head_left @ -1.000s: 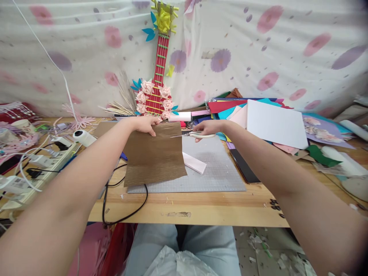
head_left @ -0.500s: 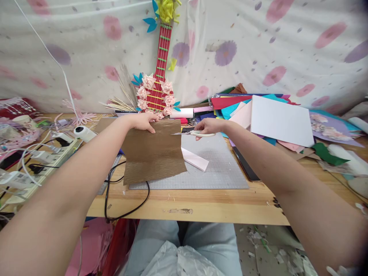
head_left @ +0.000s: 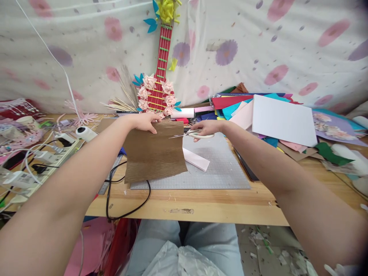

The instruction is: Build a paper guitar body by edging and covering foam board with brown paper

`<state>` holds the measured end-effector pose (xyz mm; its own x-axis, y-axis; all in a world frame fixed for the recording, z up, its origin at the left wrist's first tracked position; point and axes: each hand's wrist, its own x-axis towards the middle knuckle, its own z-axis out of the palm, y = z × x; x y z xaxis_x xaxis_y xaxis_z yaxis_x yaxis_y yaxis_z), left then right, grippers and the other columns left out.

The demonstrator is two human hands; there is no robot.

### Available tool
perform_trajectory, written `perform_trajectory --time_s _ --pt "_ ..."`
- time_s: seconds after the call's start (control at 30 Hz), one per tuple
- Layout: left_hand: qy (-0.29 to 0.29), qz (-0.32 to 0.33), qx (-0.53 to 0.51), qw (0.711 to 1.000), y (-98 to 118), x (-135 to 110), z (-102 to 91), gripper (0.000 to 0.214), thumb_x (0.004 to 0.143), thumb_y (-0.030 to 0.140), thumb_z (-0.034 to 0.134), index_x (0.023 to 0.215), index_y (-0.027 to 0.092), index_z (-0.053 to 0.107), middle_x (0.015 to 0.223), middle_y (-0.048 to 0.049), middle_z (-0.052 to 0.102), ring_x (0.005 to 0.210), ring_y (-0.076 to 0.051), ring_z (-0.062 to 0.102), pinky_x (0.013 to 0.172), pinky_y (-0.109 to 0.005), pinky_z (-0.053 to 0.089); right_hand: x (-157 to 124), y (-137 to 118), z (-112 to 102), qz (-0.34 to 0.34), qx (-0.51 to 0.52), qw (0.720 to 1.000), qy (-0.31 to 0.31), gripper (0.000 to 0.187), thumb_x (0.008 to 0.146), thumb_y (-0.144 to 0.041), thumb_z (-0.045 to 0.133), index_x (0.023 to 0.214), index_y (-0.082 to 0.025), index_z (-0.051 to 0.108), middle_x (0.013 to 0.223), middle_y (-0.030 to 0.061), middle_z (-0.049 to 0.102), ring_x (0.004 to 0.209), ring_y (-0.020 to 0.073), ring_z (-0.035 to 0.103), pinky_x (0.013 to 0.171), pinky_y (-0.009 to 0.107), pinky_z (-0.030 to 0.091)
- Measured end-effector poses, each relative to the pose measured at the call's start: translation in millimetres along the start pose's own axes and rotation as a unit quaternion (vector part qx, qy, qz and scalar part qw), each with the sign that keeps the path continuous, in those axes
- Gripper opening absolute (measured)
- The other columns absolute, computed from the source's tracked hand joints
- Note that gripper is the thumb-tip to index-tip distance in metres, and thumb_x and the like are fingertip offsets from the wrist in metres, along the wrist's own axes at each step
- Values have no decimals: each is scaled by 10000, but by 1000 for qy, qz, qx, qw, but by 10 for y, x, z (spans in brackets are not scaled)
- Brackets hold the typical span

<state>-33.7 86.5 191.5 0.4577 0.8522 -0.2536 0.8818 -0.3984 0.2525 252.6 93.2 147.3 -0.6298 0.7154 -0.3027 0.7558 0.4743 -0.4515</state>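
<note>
My left hand (head_left: 145,121) pinches the top edge of a sheet of brown crepe paper (head_left: 155,152), which hangs down over the grey cutting mat (head_left: 218,170). My right hand (head_left: 206,127) is closed on white-handled scissors (head_left: 192,134). Their blades point left and touch the paper's upper right edge. A small pink paper piece (head_left: 196,159) lies on the mat just right of the brown sheet.
A red paper guitar with pink flowers (head_left: 159,85) leans on the flowered cloth behind. Coloured paper sheets (head_left: 280,119) pile at the right. A power strip with plugs (head_left: 34,163) and a black cable (head_left: 126,209) lie at the left. A dark ruler (head_left: 244,165) borders the mat.
The scissor blades have edged left into the brown paper's upper right edge. Both hands stay where they were; the view has shifted slightly.
</note>
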Motion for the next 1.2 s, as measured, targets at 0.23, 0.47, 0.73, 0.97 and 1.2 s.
perform_trajectory --time_s 0.23,0.47,0.73,0.97,1.2 --pt "15 22 44 999 54 3 0 560 610 318 643 1147 232 508 1218 -50 554 1080 -236 518 888 -290 392 38 -4 46 -1 -10 1000 19 612 554 -621 673 1057 -274 656 1036 -1 664 941 237 582 738 274 408" --pt "40 7 86 995 126 -132 -22 473 667 337 585 1112 211 489 1120 -47 585 960 -206 548 783 -273 410 21 -12 75 -5 8 999 39 615 584 -628 647 1075 -256 645 962 8 655 871 210 570 670 266 389" --pt "79 14 88 993 177 -157 25 395 659 301 601 1027 202 497 1058 -38 594 909 -200 550 716 -257 394 93 -60 108 -14 13 998 64 556 572 -617 658 994 -255 656 958 2 651 870 201 563 678 257 386" --pt "83 13 97 992 192 -182 23 381 652 289 589 1011 201 493 1027 -33 591 880 -191 546 690 -255 389 127 -11 120 -45 14 996 80 481 593 -604 646 902 -237 676 813 -16 650 747 154 549 594 232 342" --pt "91 11 84 992 178 -195 30 358 661 297 594 990 198 491 1021 -34 587 877 -188 539 696 -260 387 107 -62 104 -47 -19 995 88 475 611 -609 631 903 -239 686 793 -18 655 727 154 554 589 234 344"
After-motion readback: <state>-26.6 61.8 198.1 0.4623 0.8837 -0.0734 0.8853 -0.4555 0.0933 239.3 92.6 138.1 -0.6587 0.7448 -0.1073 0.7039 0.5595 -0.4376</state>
